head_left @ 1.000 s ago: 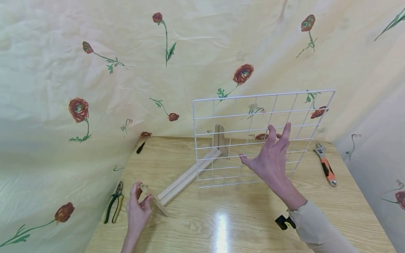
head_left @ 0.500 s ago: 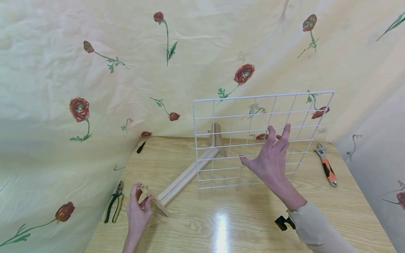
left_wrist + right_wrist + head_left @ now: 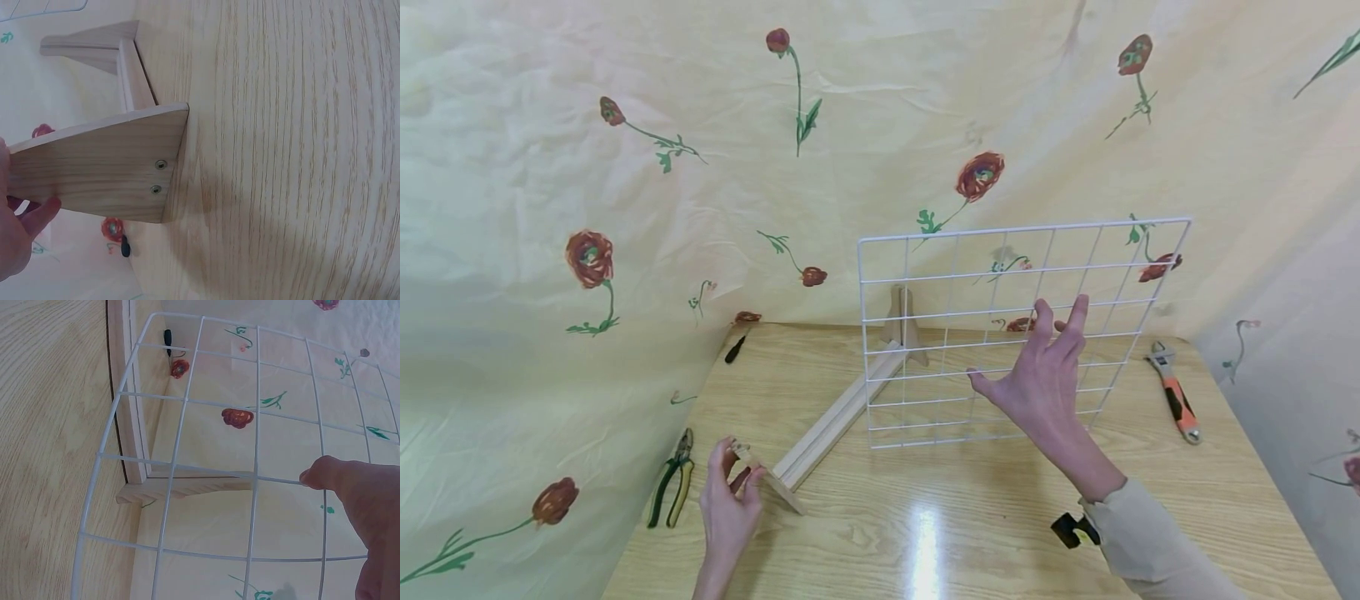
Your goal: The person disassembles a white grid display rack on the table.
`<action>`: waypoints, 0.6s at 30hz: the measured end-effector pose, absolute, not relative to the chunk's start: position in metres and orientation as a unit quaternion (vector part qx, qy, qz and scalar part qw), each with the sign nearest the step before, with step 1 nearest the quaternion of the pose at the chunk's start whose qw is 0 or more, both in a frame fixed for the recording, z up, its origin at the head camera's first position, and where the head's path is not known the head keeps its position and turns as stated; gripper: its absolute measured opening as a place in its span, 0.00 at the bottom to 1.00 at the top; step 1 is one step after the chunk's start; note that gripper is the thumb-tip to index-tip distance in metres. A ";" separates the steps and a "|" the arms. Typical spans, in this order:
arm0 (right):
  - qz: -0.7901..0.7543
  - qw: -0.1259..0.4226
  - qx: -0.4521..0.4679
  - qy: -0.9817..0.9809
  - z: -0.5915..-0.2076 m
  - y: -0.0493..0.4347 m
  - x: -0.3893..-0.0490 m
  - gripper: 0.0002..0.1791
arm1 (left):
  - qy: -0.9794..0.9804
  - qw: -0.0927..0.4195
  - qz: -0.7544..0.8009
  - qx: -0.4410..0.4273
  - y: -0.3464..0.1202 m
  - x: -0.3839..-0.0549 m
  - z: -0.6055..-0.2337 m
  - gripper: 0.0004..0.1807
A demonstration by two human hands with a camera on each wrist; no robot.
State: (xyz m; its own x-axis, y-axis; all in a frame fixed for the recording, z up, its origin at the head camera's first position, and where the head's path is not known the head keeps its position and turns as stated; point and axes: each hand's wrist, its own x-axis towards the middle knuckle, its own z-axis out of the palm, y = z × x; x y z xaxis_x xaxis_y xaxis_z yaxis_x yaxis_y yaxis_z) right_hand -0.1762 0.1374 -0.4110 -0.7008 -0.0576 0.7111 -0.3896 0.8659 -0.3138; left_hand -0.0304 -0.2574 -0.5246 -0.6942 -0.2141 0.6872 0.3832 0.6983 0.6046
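A wooden stand lies diagonally across the table, its long grooved rail (image 3: 842,421) joining two end boards. My left hand (image 3: 727,504) pinches the upper part of the near end board (image 3: 100,165) between thumb and fingers. Two metal screw heads (image 3: 161,164) show in that board's outer face in the left wrist view. The far end board (image 3: 912,332) stands upright behind a white wire grid panel (image 3: 1025,230). With fingers spread, my right hand (image 3: 1045,387) holds this panel raised and leaning back, its thumb (image 3: 328,472) against a wire in the right wrist view.
Pliers (image 3: 682,457) lie left of my left hand, and a small black screwdriver (image 3: 734,350) is at the back left. An adjustable wrench (image 3: 1182,404) lies at the right. A black object (image 3: 1067,530) sits by my right sleeve. Flowered cloth (image 3: 880,125) hangs behind the table (image 3: 1000,550).
The far end of the wooden stand has swung to the left, turning the stand. My left hand has kept its grip nearly in place; the wire grid panel has hardly moved.
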 end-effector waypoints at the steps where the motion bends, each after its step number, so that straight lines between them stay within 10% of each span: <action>1: 0.227 0.365 0.124 -0.894 -0.411 0.137 -0.176 0.73 | -0.835 0.391 -0.384 -0.052 -0.257 -0.031 -0.525 0.42; 18: 0.217 0.377 0.129 -0.891 -0.414 0.139 -0.177 0.74 | -0.830 0.411 -0.371 -0.061 -0.257 -0.029 -0.528 0.40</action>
State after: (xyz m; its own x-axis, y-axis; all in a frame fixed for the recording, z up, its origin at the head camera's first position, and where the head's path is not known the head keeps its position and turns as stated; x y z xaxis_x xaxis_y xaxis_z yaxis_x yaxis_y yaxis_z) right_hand -0.1772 0.1392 -0.4140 -0.6827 -0.0665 0.7276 -0.3942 0.8720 -0.2902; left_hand -0.0293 -0.2574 -0.5279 -0.6542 -0.2029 0.7286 0.4070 0.7175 0.5653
